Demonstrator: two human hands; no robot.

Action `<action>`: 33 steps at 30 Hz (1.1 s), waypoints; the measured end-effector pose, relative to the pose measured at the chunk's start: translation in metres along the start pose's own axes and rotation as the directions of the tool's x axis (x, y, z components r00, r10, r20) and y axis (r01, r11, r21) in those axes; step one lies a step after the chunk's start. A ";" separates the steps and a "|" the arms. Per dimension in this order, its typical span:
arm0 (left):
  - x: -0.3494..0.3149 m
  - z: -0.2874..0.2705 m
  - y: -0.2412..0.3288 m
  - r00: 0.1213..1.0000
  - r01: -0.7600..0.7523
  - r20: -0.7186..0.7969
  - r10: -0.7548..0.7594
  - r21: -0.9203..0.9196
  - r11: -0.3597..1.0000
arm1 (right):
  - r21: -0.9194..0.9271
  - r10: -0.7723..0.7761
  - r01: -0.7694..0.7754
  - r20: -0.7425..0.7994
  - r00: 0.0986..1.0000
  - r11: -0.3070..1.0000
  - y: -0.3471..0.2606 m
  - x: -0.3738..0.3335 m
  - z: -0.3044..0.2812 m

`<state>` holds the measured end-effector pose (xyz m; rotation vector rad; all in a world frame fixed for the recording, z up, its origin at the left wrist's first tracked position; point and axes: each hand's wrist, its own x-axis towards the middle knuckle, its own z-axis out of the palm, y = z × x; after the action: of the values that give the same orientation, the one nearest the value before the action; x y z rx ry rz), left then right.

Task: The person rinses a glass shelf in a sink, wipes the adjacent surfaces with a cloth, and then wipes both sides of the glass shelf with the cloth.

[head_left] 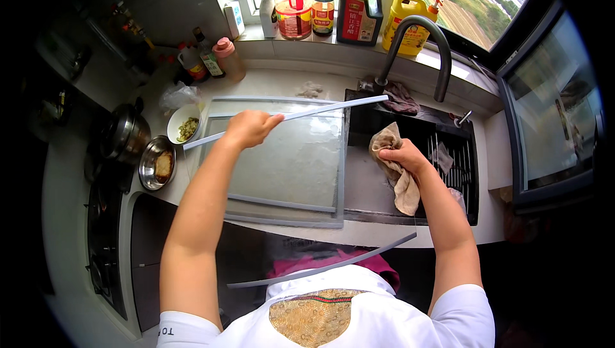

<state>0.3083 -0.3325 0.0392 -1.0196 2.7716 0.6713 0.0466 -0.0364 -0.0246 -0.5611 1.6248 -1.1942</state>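
Observation:
A clear glass shelf with pale grey edge strips [333, 108] is held tilted in front of me, its near strip close to my shirt. My left hand [251, 129] is closed around its far strip, left of the middle. In my right hand [405, 157] a crumpled beige-brown cloth [405, 194] is bunched, its loose end hanging down over the sink, by the right side of the shelf. Whether the cloth touches the glass I cannot tell. Beneath lie further glass panels with grey strips [341, 175], stacked flat on the counter.
The black sink [475, 175] holds a rack [456, 172], below a dark curved faucet [442, 53]. Left are a bowl of food [173, 131], a steel bowl [148, 167] and a pot [125, 133]. Bottles and a yellow jug [400, 24] line the sill. An opened window sash [554, 111] juts in right.

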 end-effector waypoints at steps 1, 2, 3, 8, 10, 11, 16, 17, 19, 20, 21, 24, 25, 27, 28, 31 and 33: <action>0.004 0.014 0.015 0.985 -0.048 -0.153 0.085 0.232 0.972 | -0.022 0.005 -0.005 0.006 1.000 1.000 -0.001 0.000 0.002; 0.006 0.017 0.021 0.985 -0.027 -0.160 0.059 0.196 0.980 | -0.017 -0.010 0.010 -0.017 1.000 1.000 -0.003 -0.002 0.002; 0.007 0.020 0.024 0.986 -0.006 -0.166 0.032 0.160 0.987 | -0.035 -0.029 0.026 -0.069 0.997 0.999 0.000 -0.002 0.000; 0.012 0.037 0.010 0.994 0.035 -0.102 -0.030 0.051 0.998 | -0.628 -0.519 0.107 -0.522 0.676 0.770 0.018 -0.004 0.014; 0.015 0.036 0.011 0.997 0.057 -0.044 -0.056 0.012 0.998 | -0.838 -0.793 0.093 -0.465 0.395 0.538 0.019 -0.006 0.031; 0.015 0.035 0.010 0.998 0.058 -0.031 -0.058 0.006 0.998 | -0.908 -0.847 0.051 -0.365 0.387 0.415 0.012 -0.008 0.045; 0.021 0.031 0.039 1.000 -0.004 -0.001 0.004 0.018 1.000 | -0.937 -0.872 0.336 0.083 0.483 0.097 -0.018 0.000 0.148; 0.019 0.030 0.046 0.999 -0.028 -0.020 0.029 0.022 0.999 | -0.912 -0.888 0.409 0.156 0.432 0.039 -0.020 0.006 0.172; 0.018 0.025 0.054 0.998 -0.062 -0.008 0.062 -0.007 0.998 | -0.873 -0.884 0.487 0.214 0.415 0.017 -0.027 0.017 0.198; 0.016 0.020 0.053 0.998 -0.063 0.019 0.064 -0.041 0.997 | -0.878 -0.895 0.479 0.218 0.389 -0.006 -0.031 0.020 0.195; 0.013 0.017 0.048 0.997 -0.056 0.048 0.060 -0.075 0.996 | -0.880 -0.904 0.475 0.224 0.364 -0.027 -0.035 0.025 0.191; 0.012 0.023 0.034 1.000 -0.021 0.015 0.021 -0.001 1.000 | -0.913 -0.888 0.349 -0.029 0.459 0.210 -0.038 0.042 0.157; 0.012 0.023 0.032 1.000 -0.003 0.031 0.003 0.013 1.000 | -0.918 -0.878 0.273 -0.137 0.459 0.287 -0.038 0.044 0.140; 0.013 0.026 0.030 1.000 -0.012 -0.014 0.012 0.030 0.999 | -0.899 -0.826 0.135 -0.313 0.469 0.417 -0.031 0.049 0.110; 0.014 0.028 0.029 0.999 -0.018 -0.034 0.019 0.039 0.999 | -0.902 -0.841 0.130 -0.321 0.435 0.412 -0.024 0.050 0.110; 0.016 0.026 0.035 1.000 0.007 0.021 -0.007 0.022 1.000 | -0.890 -0.829 0.222 -0.245 0.502 0.397 -0.024 0.027 0.161; 0.020 0.028 0.034 0.997 0.028 0.073 -0.030 0.024 0.999 | -0.855 -0.877 0.458 0.006 0.480 0.244 -0.002 0.007 0.200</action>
<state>0.2698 -0.3090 0.0214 -1.0073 2.6900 0.6574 0.2238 -0.1287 -0.0284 -1.9043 2.4786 -1.2387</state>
